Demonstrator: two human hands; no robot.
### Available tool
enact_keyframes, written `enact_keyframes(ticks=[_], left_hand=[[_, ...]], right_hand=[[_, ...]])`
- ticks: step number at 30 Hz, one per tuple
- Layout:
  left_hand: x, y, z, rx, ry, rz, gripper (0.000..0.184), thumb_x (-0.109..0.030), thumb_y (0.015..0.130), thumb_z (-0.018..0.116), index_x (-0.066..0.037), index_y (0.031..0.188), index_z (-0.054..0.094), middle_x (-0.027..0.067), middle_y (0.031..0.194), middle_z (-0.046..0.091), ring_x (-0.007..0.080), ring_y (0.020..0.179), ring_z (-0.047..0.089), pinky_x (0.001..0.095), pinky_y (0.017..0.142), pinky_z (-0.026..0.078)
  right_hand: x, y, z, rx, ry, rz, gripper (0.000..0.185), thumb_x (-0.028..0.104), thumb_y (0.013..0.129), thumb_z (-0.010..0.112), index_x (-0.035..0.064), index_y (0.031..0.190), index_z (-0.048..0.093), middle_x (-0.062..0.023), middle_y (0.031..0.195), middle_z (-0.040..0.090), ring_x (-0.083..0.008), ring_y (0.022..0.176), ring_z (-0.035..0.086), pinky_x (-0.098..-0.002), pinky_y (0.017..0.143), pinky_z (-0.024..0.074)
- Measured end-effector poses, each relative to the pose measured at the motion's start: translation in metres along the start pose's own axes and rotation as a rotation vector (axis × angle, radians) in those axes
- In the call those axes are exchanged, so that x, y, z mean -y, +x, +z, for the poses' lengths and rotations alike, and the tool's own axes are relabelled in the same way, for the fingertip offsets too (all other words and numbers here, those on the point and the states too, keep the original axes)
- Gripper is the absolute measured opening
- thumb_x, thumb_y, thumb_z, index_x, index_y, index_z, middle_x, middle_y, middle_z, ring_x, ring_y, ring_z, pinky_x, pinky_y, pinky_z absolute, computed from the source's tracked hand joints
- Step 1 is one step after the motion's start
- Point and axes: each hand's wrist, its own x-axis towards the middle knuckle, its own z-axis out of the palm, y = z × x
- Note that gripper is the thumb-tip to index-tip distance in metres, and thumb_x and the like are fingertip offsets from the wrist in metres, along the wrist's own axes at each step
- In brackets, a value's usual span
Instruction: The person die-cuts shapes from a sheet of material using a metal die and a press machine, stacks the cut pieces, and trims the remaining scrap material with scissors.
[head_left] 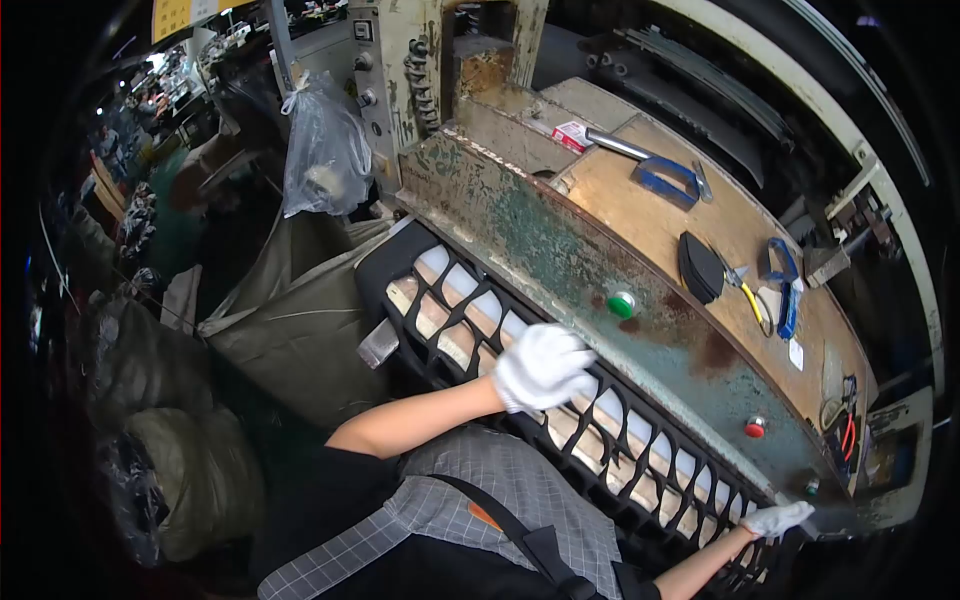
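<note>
A long strip of black cut-out material (455, 322) lies along the machine's front, with pale pieces showing through its openings. My left hand (543, 368), in a white glove, is over the upper middle of the strip; motion blurs its fingers, and whatever it may hold is hidden. At the strip's far lower right end, my right hand (778, 519), also white-gloved, has its fingers stretched out over the edge near the machine's front panel.
On the machine's front panel (590, 270) are a green button (621, 305) and a red button (754, 428). Blue-handled tools (665, 182), yellow pliers (752, 300) and a black pouch (700, 268) lie on the wooden top. A clear plastic bag (325, 150) hangs at the left.
</note>
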Motion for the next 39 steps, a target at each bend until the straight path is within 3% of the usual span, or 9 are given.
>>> enact_keyframes(ticks=[6,8,9,25,31,33,36,37,39], left_hand=[[0.01,-0.098,-0.017,0.322,0.139,-0.349,0.036,-0.041,0.092,0.067,-0.009,0.109,0.07,0.0113,0.084,0.069,0.0322,0.079,0.067,0.0466,0.076,0.05],[0.005,-0.087,-0.02,0.47,0.16,-0.444,0.039,-0.044,0.094,0.063,-0.011,0.115,0.068,0.0125,0.085,0.072,0.0329,0.079,0.07,0.0471,0.077,0.051],[0.005,-0.089,-0.019,0.502,0.164,-0.465,0.04,-0.046,0.095,0.062,-0.011,0.116,0.068,0.0131,0.085,0.073,0.0336,0.079,0.071,0.0471,0.077,0.052],[-0.017,-0.164,-0.051,0.619,0.076,-0.322,0.03,-0.03,0.088,0.058,-0.006,0.082,0.075,0.0178,0.094,0.069,0.0356,0.093,0.065,0.0506,0.078,0.049],[-0.046,-0.223,-0.132,0.709,-0.245,-0.268,0.035,-0.044,0.095,0.06,-0.01,0.095,0.069,0.0136,0.09,0.063,0.0333,0.087,0.062,0.0487,0.077,0.047],[-0.028,-0.2,-0.18,0.772,-0.55,-0.545,0.033,-0.039,0.097,0.058,-0.009,0.102,0.069,0.0154,0.091,0.064,0.0356,0.09,0.063,0.0493,0.08,0.05],[0.067,-0.17,-0.213,0.674,0.086,-0.545,0.03,-0.021,0.099,0.056,-0.007,0.12,0.071,0.0167,0.112,0.073,0.0357,0.11,0.066,0.0447,0.099,0.053],[0.116,-0.191,-0.206,0.103,0.067,-0.431,0.031,-0.019,0.095,0.058,-0.007,0.121,0.071,0.0135,0.117,0.074,0.0348,0.115,0.067,0.0452,0.105,0.05],[0.175,-0.208,-0.207,0.24,0.183,-0.458,0.036,-0.015,0.094,0.058,-0.011,0.127,0.07,0.0112,0.131,0.07,0.033,0.131,0.058,0.047,0.116,0.042]], right_hand=[[0.233,-0.176,-0.026,0.817,0.478,0.165,0.046,0.029,0.097,0.059,-0.0012,0.132,0.062,-0.0155,0.12,0.064,-0.0303,0.107,0.061,-0.0441,0.094,0.0502],[0.282,-0.226,-0.039,1.155,0.443,-0.058,0.046,0.034,0.093,0.067,0.0011,0.126,0.066,-0.0124,0.11,0.067,-0.0298,0.096,0.063,-0.0457,0.085,0.0526],[0.344,-0.216,-0.042,1.129,0.278,-0.591,0.042,0.035,0.092,0.069,0.0031,0.118,0.071,-0.0143,0.11,0.066,-0.0339,0.096,0.063,-0.0469,0.085,0.0521],[0.345,-0.307,-0.103,1.13,-0.088,-0.482,0.042,0.038,0.099,0.064,-0.0017,0.087,0.069,-0.0227,0.102,0.065,-0.0444,0.094,0.063,-0.0528,0.085,0.0501],[0.466,-0.243,-0.153,2.022,-0.624,-0.566,0.044,0.047,0.097,0.06,0.006,0.102,0.076,-0.021,0.096,0.073,-0.0402,0.099,0.071,-0.0487,0.087,0.0561],[0.514,-0.258,-0.134,1.697,-0.308,-0.608,0.04,0.044,0.097,0.062,0.0076,0.107,0.075,-0.018,0.102,0.075,-0.0385,0.097,0.072,-0.0469,0.086,0.057],[0.603,-0.329,-0.074,1.487,0.448,-0.597,0.056,0.045,0.097,0.066,0.0051,0.136,0.063,-0.0201,0.136,0.064,-0.0354,0.128,0.061,-0.0438,0.106,0.0504],[0.626,-0.363,-0.054,1.446,0.522,-0.623,0.064,0.05,0.094,0.067,0.0026,0.137,0.062,-0.0201,0.138,0.062,-0.0382,0.125,0.061,-0.0466,0.104,0.0504],[0.669,-0.414,-0.029,1.429,0.323,-0.681,0.067,0.049,0.092,0.067,-0.0029,0.134,0.061,-0.021,0.13,0.063,-0.039,0.113,0.063,-0.0481,0.095,0.0523]])
